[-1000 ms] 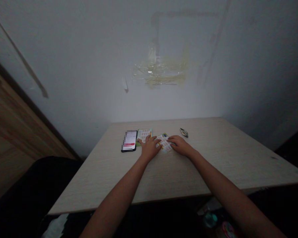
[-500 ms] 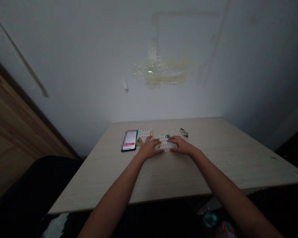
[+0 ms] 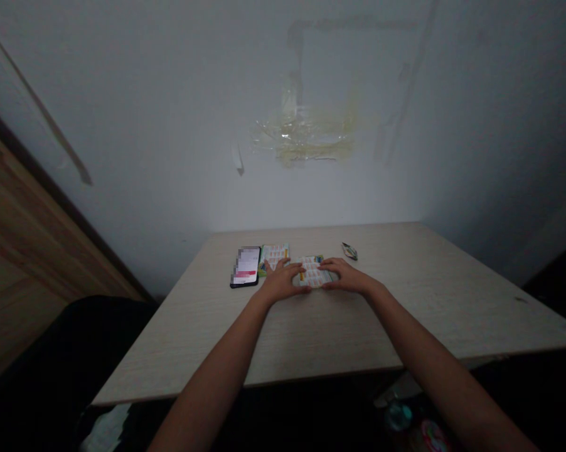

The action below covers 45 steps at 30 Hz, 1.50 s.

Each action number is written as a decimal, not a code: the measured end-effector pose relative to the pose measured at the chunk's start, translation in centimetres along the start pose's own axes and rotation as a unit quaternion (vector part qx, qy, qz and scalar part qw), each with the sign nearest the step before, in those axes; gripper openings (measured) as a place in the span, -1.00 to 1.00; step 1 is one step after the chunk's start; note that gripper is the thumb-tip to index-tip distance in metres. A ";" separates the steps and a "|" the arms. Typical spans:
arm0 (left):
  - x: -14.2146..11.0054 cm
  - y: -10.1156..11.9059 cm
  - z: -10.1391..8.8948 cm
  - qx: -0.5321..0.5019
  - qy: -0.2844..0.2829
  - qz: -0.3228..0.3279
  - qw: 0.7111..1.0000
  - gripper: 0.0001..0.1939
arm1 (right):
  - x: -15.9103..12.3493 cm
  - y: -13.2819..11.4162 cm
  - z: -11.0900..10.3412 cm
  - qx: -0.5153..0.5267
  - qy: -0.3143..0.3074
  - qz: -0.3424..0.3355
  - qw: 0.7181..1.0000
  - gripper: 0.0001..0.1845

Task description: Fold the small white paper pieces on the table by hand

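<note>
A small printed card (image 3: pixel 314 274), with rows of tiny coloured pictures or text too small to read, lies flat on the table between my hands. My left hand (image 3: pixel 282 280) is spread open at its left edge, thumb and fingers apart. From the right side, my right hand (image 3: pixel 343 275) touches the card with its fingertips, also spread. A second similar card (image 3: pixel 275 253) lies behind my left hand, its lower part covered by the fingers. Left of it rests a phone (image 3: pixel 246 268) with a lit screen, partly blurred out.
A small crumpled wrapper-like scrap (image 3: pixel 349 252) lies behind my right hand on the pale wooden table (image 3: pixel 320 339). The wall (image 3: pixel 311 194) with peeling tape (image 3: pixel 306 141) rises at the table's back edge. Dim objects (image 3: pixel 417 424) sit below the front edge.
Almost nothing differs. My left hand has shifted very slightly; the cards, phone and scrap stay in place.
</note>
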State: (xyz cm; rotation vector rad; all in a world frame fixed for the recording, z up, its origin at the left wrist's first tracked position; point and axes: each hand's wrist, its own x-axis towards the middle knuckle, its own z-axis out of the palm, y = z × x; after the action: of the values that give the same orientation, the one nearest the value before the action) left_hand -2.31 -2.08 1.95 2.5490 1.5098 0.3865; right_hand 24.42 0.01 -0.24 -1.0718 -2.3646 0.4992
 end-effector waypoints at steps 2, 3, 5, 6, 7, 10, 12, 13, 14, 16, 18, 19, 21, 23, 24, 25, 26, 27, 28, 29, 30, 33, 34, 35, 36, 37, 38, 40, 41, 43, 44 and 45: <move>0.0 -0.1 0.0 -0.009 0.003 0.002 1.000 -0.39 | 0.0 -0.1 -0.1 0.007 0.006 -0.002 1.000 -0.41; 0.0 -0.1 0.0 -0.014 0.005 0.002 1.000 -0.42 | 0.0 -0.2 -0.1 0.010 0.009 -0.002 1.000 -0.43; -0.1 -0.1 -0.1 -0.025 0.009 0.003 1.000 -0.46 | 0.0 -0.3 -0.1 0.016 0.014 0.000 1.000 -0.49; -0.1 -0.1 -0.1 -0.030 0.012 0.002 0.999 -0.48 | 0.0 -0.4 -0.1 0.019 0.016 0.002 1.000 -0.51; -0.1 0.0 -0.2 -0.034 0.016 0.002 0.999 -0.50 | 0.0 -0.3 -0.1 0.021 0.018 0.003 1.000 -0.53; -0.1 0.1 -0.3 -0.042 0.031 0.004 0.999 -0.54 | 0.0 0.0 0.0 0.020 0.029 0.003 0.999 -0.53; -0.1 0.2 -0.4 -0.046 0.042 0.005 0.998 -0.56 | 0.1 0.3 0.1 0.015 0.040 0.001 0.999 -0.52; -0.1 0.2 -0.4 -0.048 0.046 0.004 0.998 -0.57 | 0.1 0.5 0.1 0.011 0.047 -0.001 0.999 -0.55; -0.1 0.3 -0.3 -0.050 0.049 0.003 0.998 -0.57 | 0.2 0.6 0.1 0.007 0.056 -0.002 0.998 -0.61; 0.0 0.3 -0.3 -0.054 0.052 0.000 0.997 -0.57 | 0.4 0.8 0.2 0.000 0.077 -0.001 0.997 -0.74; 0.0 0.2 -0.2 -0.053 0.052 -0.002 0.997 -0.55 | 0.6 0.7 0.3 -0.003 0.096 0.008 0.995 -0.84; 0.1 0.1 -0.2 -0.051 0.052 -0.002 0.997 -0.53 | 0.6 0.6 0.4 -0.004 0.103 0.015 0.995 -0.85; 0.1 0.0 -0.2 -0.044 0.054 -0.005 0.998 -0.50 | 0.7 0.3 0.5 -0.006 0.115 0.029 0.993 -0.82; 0.3 -0.1 -0.1 -0.038 0.061 -0.018 0.997 -0.51 | 0.9 0.1 0.7 -0.010 0.128 0.041 0.991 -0.79; 0.3 -0.1 0.0 -0.036 0.065 -0.028 0.997 -0.54 | 0.9 0.0 0.8 -0.013 0.134 0.047 0.990 -0.79; 0.4 -0.1 0.0 -0.035 0.071 -0.041 0.996 -0.58 | 1.0 0.0 0.9 -0.015 0.139 0.052 0.989 -0.79; 0.6 0.0 0.1 -0.034 0.079 -0.055 0.995 -0.63 | 1.1 0.0 1.1 -0.019 0.141 0.058 0.988 -0.79; 0.7 0.1 0.2 -0.033 0.086 -0.069 0.993 -0.69 | 1.1 0.0 1.2 -0.024 0.144 0.064 0.987 -0.78; 0.8 0.1 0.3 -0.033 0.099 -0.082 0.991 -0.72 | 1.2 0.1 1.4 -0.029 0.143 0.065 0.987 -0.78; 1.0 0.2 0.4 -0.034 0.108 -0.094 0.989 -0.75 | 1.3 0.1 1.5 -0.034 0.144 0.068 0.987 -0.78; 1.1 0.4 0.6 -0.036 0.117 -0.106 0.987 -0.77 | 1.3 0.1 1.7 -0.040 0.147 0.069 0.986 -0.78; 1.4 0.7 1.0 -0.034 0.136 -0.136 0.981 -0.77 | 1.5 0.0 2.1 -0.060 0.156 0.080 0.983 -0.79; 1.4 0.8 1.1 -0.032 0.144 -0.141 0.979 -0.76 | 1.5 0.0 2.2 -0.065 0.159 0.086 0.981 -0.79; 1.4 0.9 1.2 -0.029 0.152 -0.143 0.978 -0.75 | 1.5 0.0 2.3 -0.070 0.160 0.092 0.980 -0.80; 1.5 0.9 1.3 -0.027 0.158 -0.146 0.976 -0.75 | 1.5 0.0 2.4 -0.073 0.160 0.097 0.980 -0.81; 1.5 1.0 1.4 -0.025 0.160 -0.149 0.975 -0.75 | 1.5 0.0 2.5 -0.076 0.160 0.102 0.979 -0.82; 1.5 1.0 1.4 -0.024 0.161 -0.153 0.975 -0.74 | 1.6 0.0 2.5 -0.080 0.160 0.108 0.978 -0.84; 1.6 1.0 1.5 -0.020 0.164 -0.162 0.973 -0.73 | 1.6 0.0 2.7 -0.090 0.161 0.123 0.975 -0.85; 1.6 1.1 1.5 -0.018 0.166 -0.167 0.972 -0.72 | 1.6 0.0 2.7 -0.094 0.161 0.132 0.974 -0.81; 1.6 1.1 1.5 -0.011 0.171 -0.174 0.970 -0.68 | 1.6 0.0 2.8 -0.095 0.165 0.146 0.971 -0.64; 1.6 1.1 1.5 -0.007 0.174 -0.175 0.969 -0.64 | 1.7 0.0 2.9 -0.092 0.169 0.150 0.970 -0.53; 1.6 1.1 1.4 -0.003 0.177 -0.176 0.968 -0.59 | 1.7 -0.1 2.8 -0.087 0.174 0.150 0.969 -0.42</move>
State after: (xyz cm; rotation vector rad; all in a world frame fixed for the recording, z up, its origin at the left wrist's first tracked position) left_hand -0.23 -1.23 1.08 2.2219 2.0299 0.8213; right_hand 21.79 0.88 -2.03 -1.4777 -1.9749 0.1840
